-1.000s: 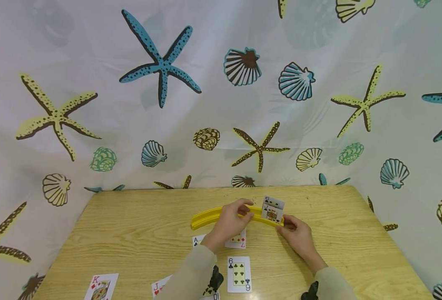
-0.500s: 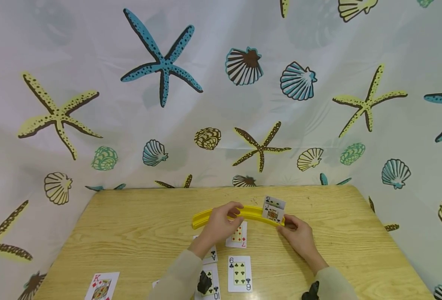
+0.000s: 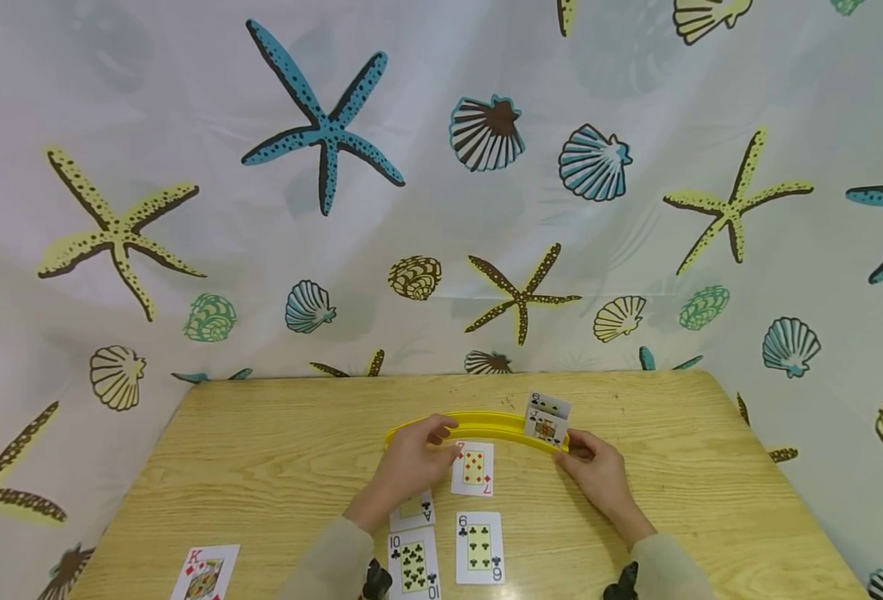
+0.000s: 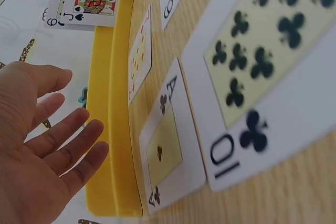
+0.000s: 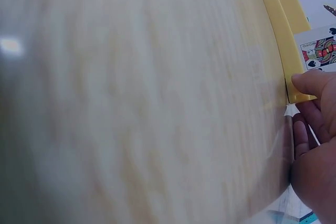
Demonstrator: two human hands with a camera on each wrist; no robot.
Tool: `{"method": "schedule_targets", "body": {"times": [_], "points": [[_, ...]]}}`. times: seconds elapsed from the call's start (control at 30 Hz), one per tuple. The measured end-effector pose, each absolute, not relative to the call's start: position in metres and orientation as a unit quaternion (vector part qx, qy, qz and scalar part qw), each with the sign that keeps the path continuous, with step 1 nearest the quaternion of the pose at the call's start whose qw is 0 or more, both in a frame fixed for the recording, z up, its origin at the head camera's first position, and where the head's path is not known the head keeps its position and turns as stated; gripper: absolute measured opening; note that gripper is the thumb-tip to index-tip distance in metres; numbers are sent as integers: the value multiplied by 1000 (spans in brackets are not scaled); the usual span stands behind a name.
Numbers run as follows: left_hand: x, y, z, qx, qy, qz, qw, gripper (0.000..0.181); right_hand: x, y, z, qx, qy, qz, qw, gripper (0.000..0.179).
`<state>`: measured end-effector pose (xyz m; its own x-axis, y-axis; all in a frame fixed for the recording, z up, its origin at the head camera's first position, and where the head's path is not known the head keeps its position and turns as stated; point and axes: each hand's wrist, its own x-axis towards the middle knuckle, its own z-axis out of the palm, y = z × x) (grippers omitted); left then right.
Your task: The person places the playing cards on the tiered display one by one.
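A curved yellow card holder (image 3: pixel 479 422) lies across the table, with a jack of spades (image 3: pixel 545 427) standing in its right part. Behind the jack, a second card (image 3: pixel 550 406) shows only its top strip. My right hand (image 3: pixel 599 471) pinches the holder's right end, the thumb in front, as the right wrist view shows. Over the holder's left part hovers my left hand (image 3: pixel 411 462), fingers loosely bent and holding nothing. Just right of it lies a seven of diamonds (image 3: pixel 473 469). An ace of clubs (image 4: pixel 165 140) lies partly hidden under the left forearm in the head view.
Nearer the front edge lie a ten of clubs (image 3: pixel 413 575) and a six of clubs (image 3: pixel 479 547), face up. A king of diamonds (image 3: pixel 205 575) is at the front left. A patterned curtain (image 3: pixel 411 208) surrounds the wooden table (image 3: pixel 276 433).
My left hand has moved left along the holder, away from the standing cards, uncovering the seven and the ten. The right hand stays at the holder's end.
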<state>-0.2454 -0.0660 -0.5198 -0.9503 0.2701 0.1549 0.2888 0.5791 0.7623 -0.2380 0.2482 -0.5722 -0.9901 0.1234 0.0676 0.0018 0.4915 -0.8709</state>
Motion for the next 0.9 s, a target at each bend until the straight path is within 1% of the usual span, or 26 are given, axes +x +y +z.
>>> {"method": "schedule_targets", "body": {"times": [0.33,0.57,0.9], "points": [[-237,-92,-528,-155,-903,-398,45,32,-239,248,-572,-34,-864,498,62,50],[-229,-107,-528,-142,-918,-368,35,33,-238,249,-572,-35,-864,498,62,51],[-220,-128,-538,-109,-926,-360,25,41,-237,247,-570,-40,-863,500,60,50]]}}
